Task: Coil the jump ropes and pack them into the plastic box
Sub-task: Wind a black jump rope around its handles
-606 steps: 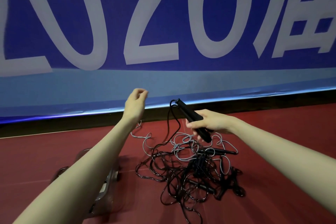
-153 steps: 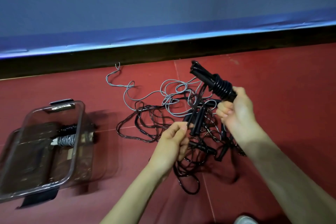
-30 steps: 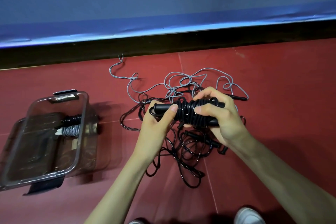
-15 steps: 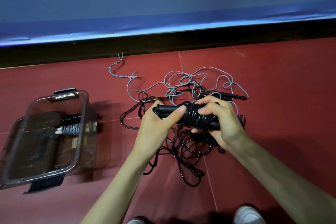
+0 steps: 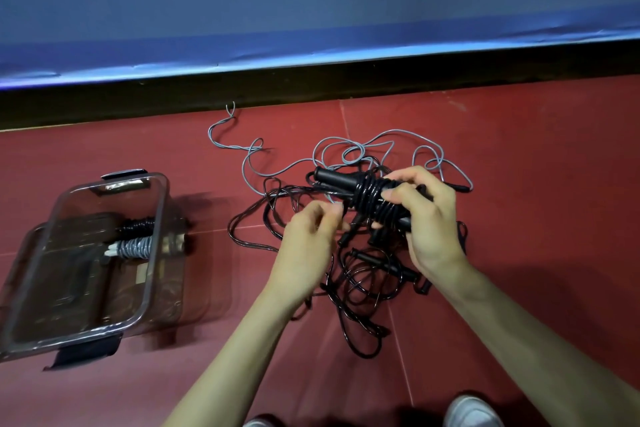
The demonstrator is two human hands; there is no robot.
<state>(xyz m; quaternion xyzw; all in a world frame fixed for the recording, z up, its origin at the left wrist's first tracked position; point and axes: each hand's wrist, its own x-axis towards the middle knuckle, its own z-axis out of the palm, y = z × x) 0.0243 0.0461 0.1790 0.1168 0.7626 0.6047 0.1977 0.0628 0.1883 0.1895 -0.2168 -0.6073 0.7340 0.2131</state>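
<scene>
My right hand (image 5: 427, 218) squeezes the black rope wound round its two black handles (image 5: 372, 199) so it stays tight — my left hand (image 5: 308, 243) waits beside, fingers loosely curled, holding nothing.

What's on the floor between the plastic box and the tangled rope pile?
Head view: nothing lies there, only bare red floor and the shadow of the plastic box; the tangled rope pile starts further right.
</scene>
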